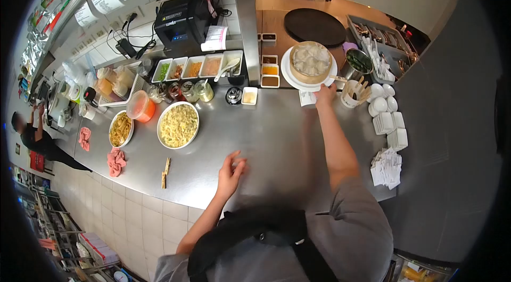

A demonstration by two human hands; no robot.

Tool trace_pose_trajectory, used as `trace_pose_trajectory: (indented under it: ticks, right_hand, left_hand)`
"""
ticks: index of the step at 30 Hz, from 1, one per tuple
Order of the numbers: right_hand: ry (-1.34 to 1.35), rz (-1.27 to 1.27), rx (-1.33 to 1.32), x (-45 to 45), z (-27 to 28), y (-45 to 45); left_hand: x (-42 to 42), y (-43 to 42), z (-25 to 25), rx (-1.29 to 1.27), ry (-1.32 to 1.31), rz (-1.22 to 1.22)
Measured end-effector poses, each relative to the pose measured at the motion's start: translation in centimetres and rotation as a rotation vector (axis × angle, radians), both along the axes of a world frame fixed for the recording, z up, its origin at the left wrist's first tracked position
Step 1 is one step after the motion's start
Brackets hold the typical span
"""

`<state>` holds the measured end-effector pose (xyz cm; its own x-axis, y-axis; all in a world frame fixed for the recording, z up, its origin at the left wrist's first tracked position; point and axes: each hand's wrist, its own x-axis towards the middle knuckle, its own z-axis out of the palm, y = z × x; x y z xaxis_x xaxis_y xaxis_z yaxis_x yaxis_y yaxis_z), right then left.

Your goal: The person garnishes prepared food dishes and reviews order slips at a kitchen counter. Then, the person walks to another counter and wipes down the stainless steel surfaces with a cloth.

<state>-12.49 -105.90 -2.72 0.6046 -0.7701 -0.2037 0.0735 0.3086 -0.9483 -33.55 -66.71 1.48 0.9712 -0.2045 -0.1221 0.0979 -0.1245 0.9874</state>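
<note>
At the far side of the steel counter, my right hand (pixel 326 95) is closed on the near rim of a white plate (pixel 286 75). On that plate stands a round bamboo steamer (pixel 307 76) with pale dumplings (pixel 311 58) inside. A printed slip (pixel 307 99) pokes out beneath the plate's near edge, and a wooden clothespin (pixel 339 78) shows at its right rim. My fingertips are partly hidden under the plate. Nothing is in my left hand (pixel 232 175), which hovers over the counter with loosely bent fingers apart.
Left stand bowls of fried rice (pixel 179 125) and noodles (pixel 122 129), a tub of orange liquid (pixel 141 107), pink cloths (pixel 116 162) and wooden clothespins (pixel 166 173). Right are a stick cup (pixel 351 93), small white dishes (pixel 390 124) and slips (pixel 386 168). Another person (pixel 40 138) stands far left.
</note>
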Motion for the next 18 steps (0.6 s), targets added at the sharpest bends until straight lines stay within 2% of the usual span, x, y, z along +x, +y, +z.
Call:
trace_pose_trajectory:
  ticks: [1, 2, 3, 5, 7, 9, 10, 14, 16, 18]
  right_hand:
    - [0.017, -0.089, -0.004, 2.0, -1.1, -0.7]
    - [-0.078, -0.135, 0.047, 3.9, -2.8, -1.5]
    - [-0.082, -0.125, 0.056, 4.9, -2.7, -1.8]
    - [0.061, -0.226, 0.160, 6.2, -2.3, -2.0]
    - [0.038, -0.201, 0.243, 7.7, -3.3, -2.5]
    - [-0.152, -0.211, 0.418, 9.2, -4.7, -2.9]
    - [-0.221, -0.109, 0.377, 9.9, -5.9, -3.5]
    - [-0.251, 0.005, 0.305, 11.9, -7.5, -5.8]
    - [0.031, 0.304, 0.101, 10.3, -7.7, -6.8]
    - [0.119, 0.589, -0.315, 7.0, -6.0, -5.7]
  left_hand:
    - [-0.9, 0.9, -0.6, 0.004, 0.036, 0.024]
    - [-1.7, 1.7, -0.9, 0.006, 0.060, 0.067]
    - [-2.4, 2.5, -1.2, 0.010, 0.083, 0.112]
    - [-3.5, 4.0, -2.6, -0.015, 0.063, 0.208]
    - [-3.7, 4.9, -3.0, -0.019, 0.085, 0.286]
    - [-3.6, 5.6, -3.0, 0.023, 0.062, 0.355]
    - [-2.9, 5.5, -2.3, 0.024, 0.046, 0.355]
    - [1.7, 4.9, 1.5, 0.125, -0.050, 0.268]
    - [4.8, 4.6, 4.8, 0.186, -0.189, 0.183]
    - [9.0, 4.9, 7.5, 0.148, -0.332, 0.132]
